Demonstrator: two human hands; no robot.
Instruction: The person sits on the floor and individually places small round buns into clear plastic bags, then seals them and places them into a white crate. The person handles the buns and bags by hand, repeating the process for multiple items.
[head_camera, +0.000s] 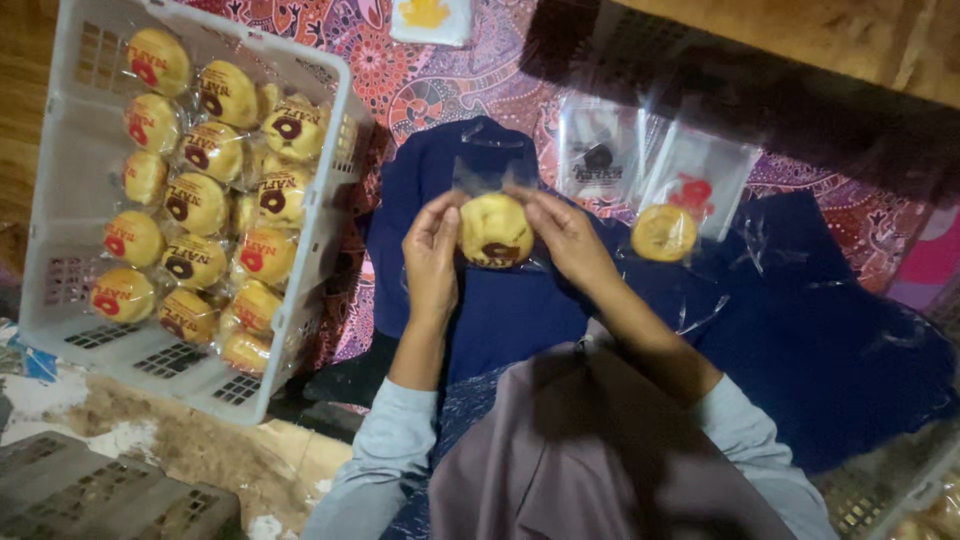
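A round yellow pastry in a clear plastic bag (495, 228) is held up over my dark blue lap. My left hand (432, 252) grips its left side and my right hand (562, 232) grips its right side, fingers pinching the bag's top. The bag carries a dark printed mark on its lower part. A second bagged pastry (664, 232) lies on the blue cloth just right of my right hand.
A white plastic crate (60, 200) at the left holds several bagged pastries (195, 203). Empty printed clear bags (600, 150) lie beyond my hands on a patterned red cloth (420, 90). A grey crate (90, 495) sits bottom left, another crate (900, 495) bottom right.
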